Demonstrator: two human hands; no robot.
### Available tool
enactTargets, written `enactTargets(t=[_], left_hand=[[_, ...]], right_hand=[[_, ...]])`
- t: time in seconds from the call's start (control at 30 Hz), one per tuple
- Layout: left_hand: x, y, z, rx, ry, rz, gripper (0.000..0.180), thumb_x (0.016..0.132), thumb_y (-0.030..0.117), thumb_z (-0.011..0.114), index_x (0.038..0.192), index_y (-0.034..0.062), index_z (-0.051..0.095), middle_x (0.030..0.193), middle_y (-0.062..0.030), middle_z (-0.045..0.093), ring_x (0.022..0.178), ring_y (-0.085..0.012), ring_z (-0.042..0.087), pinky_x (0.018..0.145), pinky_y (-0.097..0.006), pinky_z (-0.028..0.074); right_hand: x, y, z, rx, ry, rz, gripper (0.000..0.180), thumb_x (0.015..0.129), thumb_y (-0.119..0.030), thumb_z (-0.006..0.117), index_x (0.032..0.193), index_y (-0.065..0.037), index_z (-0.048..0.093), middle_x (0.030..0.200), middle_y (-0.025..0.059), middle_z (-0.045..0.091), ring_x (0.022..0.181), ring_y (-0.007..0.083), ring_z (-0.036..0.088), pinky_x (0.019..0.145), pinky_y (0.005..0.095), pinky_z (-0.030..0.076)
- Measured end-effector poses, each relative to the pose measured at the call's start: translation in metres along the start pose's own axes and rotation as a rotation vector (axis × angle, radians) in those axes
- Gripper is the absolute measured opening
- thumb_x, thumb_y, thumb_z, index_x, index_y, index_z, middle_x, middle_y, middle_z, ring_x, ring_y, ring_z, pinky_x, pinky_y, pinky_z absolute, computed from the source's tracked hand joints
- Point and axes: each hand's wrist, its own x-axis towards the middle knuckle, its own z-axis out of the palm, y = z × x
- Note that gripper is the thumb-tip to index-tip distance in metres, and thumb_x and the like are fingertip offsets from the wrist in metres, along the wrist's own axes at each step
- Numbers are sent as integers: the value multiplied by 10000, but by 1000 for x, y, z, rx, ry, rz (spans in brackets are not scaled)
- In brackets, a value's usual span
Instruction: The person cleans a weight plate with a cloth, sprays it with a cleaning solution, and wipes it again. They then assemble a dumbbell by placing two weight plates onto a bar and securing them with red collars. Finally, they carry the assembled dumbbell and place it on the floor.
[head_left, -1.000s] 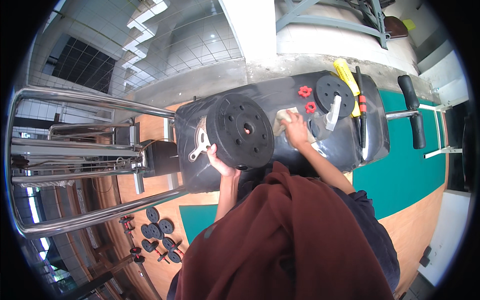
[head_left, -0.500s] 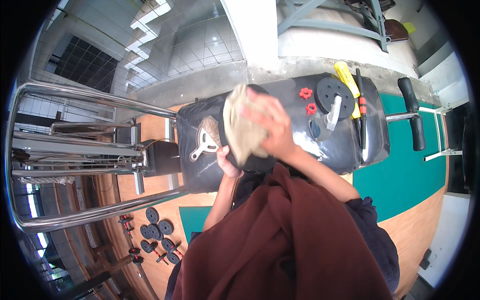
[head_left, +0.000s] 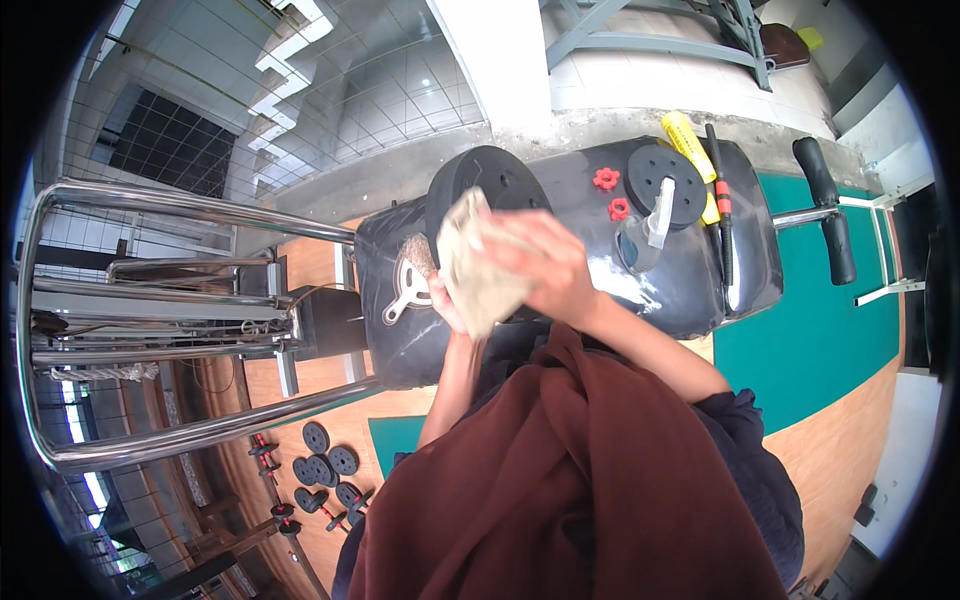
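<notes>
A large black weight plate (head_left: 488, 172) is tilted up above the black padded bench (head_left: 395, 350). My left hand (head_left: 447, 303) closes on its lower left edge, partly behind a beige cloth (head_left: 478, 265). My right hand (head_left: 545, 262) is closed on the cloth and presses it against the plate's face; its fingertips are slightly blurred. Left of the plate lies a white-handled brush (head_left: 408, 290) with beige bristles. Right of my hands, a clear spray bottle (head_left: 637, 247) with a white trigger lies against a smaller black plate (head_left: 650, 172).
Two red star-shaped collars (head_left: 606, 178) lie beyond my right hand. A yellow cylinder (head_left: 688, 145) and a black bar (head_left: 724, 215) with a red band lie at the bench's right. Chrome machine rails (head_left: 200, 210) stand left. Dumbbells and plates (head_left: 318, 468) sit on the floor.
The cloth has shifted slightly down and left across the plate, uncovering more of its upper face. My right hand moved with it. The view has turned slightly.
</notes>
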Motion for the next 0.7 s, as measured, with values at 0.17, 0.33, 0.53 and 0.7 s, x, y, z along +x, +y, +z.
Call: enactTargets(t=[0.17, 0.33, 0.53, 0.7], left_hand=[[-2, -16, 17, 145, 176, 183, 643, 829, 504, 393, 1316, 88, 344, 1295, -110, 429, 1176, -240, 437, 981, -373, 363], [14, 5, 8, -504, -358, -132, 601, 814, 479, 403, 1211, 31, 460, 1227, -133, 489, 1102, -257, 483, 931, -375, 393], [10, 0, 0, -42, -88, 104, 651, 792, 512, 387, 1195, 6, 462, 1161, -162, 533, 1037, -282, 527, 911, -393, 402], [-1, -4, 0, 47, -159, 147, 668, 775, 505, 413, 1214, 2, 443, 1181, -159, 522, 1063, -311, 510, 922, -397, 395]], right_hand=[[23, -4, 11, -36, -31, 167, 476, 597, -43, 635, 1058, -161, 643, 1060, 78, 613, 833, 262, 573, 748, 336, 486], [-37, -16, -24, -42, -201, 122, 509, 575, -95, 670, 1069, -213, 636, 1034, 31, 615, 816, 226, 563, 734, 334, 489], [-52, 48, -27, -254, -162, 555, 584, 573, 39, 534, 1128, -131, 598, 994, 120, 584, 894, 306, 517, 802, 359, 427], [-32, 54, -7, -237, -26, 552, 526, 607, 12, 567, 1107, -146, 615, 986, 94, 594, 857, 278, 532, 766, 346, 428]])
